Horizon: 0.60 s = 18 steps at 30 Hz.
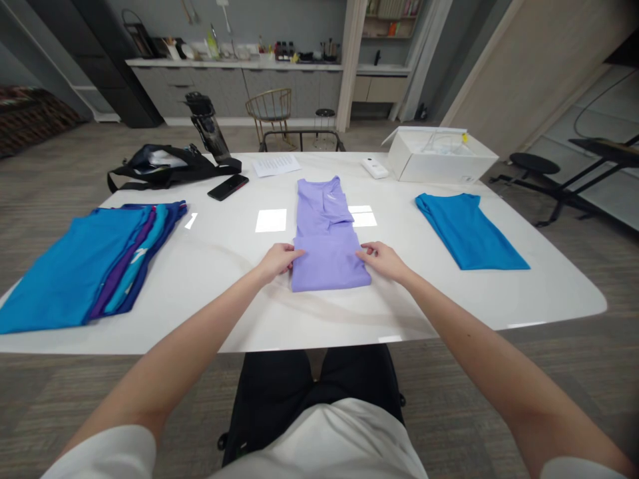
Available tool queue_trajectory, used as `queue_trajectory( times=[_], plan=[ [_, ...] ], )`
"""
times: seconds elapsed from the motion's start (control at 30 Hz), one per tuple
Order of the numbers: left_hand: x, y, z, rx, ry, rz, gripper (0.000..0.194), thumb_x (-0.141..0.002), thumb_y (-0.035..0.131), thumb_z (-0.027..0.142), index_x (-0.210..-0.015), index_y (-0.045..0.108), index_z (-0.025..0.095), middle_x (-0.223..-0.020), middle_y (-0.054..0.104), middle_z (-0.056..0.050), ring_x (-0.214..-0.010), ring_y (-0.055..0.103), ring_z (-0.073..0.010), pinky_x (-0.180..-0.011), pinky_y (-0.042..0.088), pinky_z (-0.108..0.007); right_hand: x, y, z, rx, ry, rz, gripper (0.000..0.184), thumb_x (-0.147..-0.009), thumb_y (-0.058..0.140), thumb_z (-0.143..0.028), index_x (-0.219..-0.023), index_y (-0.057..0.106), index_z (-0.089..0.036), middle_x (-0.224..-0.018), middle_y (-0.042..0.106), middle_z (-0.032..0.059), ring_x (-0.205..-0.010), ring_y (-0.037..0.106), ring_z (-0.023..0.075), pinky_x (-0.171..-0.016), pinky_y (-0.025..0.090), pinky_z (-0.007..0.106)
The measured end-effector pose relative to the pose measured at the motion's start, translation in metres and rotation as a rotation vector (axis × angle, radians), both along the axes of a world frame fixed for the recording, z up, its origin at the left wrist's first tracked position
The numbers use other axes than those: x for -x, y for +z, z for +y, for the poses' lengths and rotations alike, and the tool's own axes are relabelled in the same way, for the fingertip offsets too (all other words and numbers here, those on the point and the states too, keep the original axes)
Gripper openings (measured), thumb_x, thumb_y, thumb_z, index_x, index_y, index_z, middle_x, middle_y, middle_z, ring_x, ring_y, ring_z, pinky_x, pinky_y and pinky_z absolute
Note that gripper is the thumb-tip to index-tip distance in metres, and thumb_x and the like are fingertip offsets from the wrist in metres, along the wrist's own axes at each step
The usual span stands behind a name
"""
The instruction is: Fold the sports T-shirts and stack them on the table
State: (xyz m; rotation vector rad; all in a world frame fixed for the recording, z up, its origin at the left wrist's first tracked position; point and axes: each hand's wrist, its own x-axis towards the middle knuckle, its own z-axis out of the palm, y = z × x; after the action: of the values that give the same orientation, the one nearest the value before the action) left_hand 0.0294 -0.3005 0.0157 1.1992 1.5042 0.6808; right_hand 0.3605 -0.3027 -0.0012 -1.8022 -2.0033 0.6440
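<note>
A lilac shirt (327, 233) lies lengthwise in the middle of the white table (224, 259), its near end folded back over itself. My left hand (276, 261) pinches the left edge of that folded end. My right hand (383, 259) grips the right edge of the same fold, fingers curled on the cloth. Both arms reach straight out from my body.
A stack of blue and purple shirts (90, 263) lies at the left. A folded blue shirt (469, 229) lies at the right. Further back are a black phone (228, 187), a black bag (167, 166), a sheet of paper (276, 165), a white remote (375, 167) and an open white box (439, 156).
</note>
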Motion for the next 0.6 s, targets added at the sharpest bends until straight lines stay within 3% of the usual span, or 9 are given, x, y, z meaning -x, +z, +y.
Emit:
queue_trajectory(
  times=[0.17,0.33,0.47,0.6],
  plan=[
    [-0.008,-0.004,0.025,-0.006,0.085,0.034,0.033,-0.069,0.079,0.043,-0.065,0.057,0.020,-0.046,0.041,0.006,-0.042,0.034,-0.0083,-0.043,0.020,-0.025,0.013,-0.003,0.031,0.011,-0.118,0.028,0.042,-0.087,0.070,-0.058,-0.100,0.079,-0.019,-0.093,0.077,0.0082,-0.089,0.070,0.0219,-0.080,0.049,0.029],
    [-0.008,-0.011,0.038,-0.250,0.062,0.048,0.027,-0.070,0.076,0.042,-0.069,0.061,0.019,-0.058,0.056,0.002,-0.058,0.050,-0.0138,-0.054,0.035,-0.026,0.021,-0.007,0.052,-0.019,-0.167,0.219,0.026,-0.080,0.074,-0.046,-0.085,0.073,-0.020,-0.083,0.074,0.0050,-0.079,0.066,0.0203,-0.074,0.049,0.030],
    [-0.004,-0.016,0.028,-0.480,0.049,-0.012,0.028,-0.084,0.064,0.048,-0.092,0.065,0.021,-0.077,0.065,0.002,-0.072,0.058,-0.0151,-0.065,0.044,-0.025,0.019,-0.007,0.044,-0.184,-0.060,0.461,0.028,-0.088,0.062,-0.048,-0.097,0.065,-0.022,-0.076,0.065,-0.0013,-0.069,0.058,0.0162,-0.067,0.046,0.028],
    [0.001,-0.024,0.025,-0.403,0.013,-0.067,0.032,-0.083,0.065,0.049,-0.095,0.065,0.020,-0.079,0.069,0.000,-0.073,0.062,-0.0162,-0.066,0.047,-0.026,0.018,-0.010,0.036,-0.123,-0.011,0.436,0.028,-0.090,0.058,-0.049,-0.101,0.063,-0.023,-0.065,0.058,-0.0042,-0.061,0.054,0.0164,-0.062,0.042,0.028]
  ],
)
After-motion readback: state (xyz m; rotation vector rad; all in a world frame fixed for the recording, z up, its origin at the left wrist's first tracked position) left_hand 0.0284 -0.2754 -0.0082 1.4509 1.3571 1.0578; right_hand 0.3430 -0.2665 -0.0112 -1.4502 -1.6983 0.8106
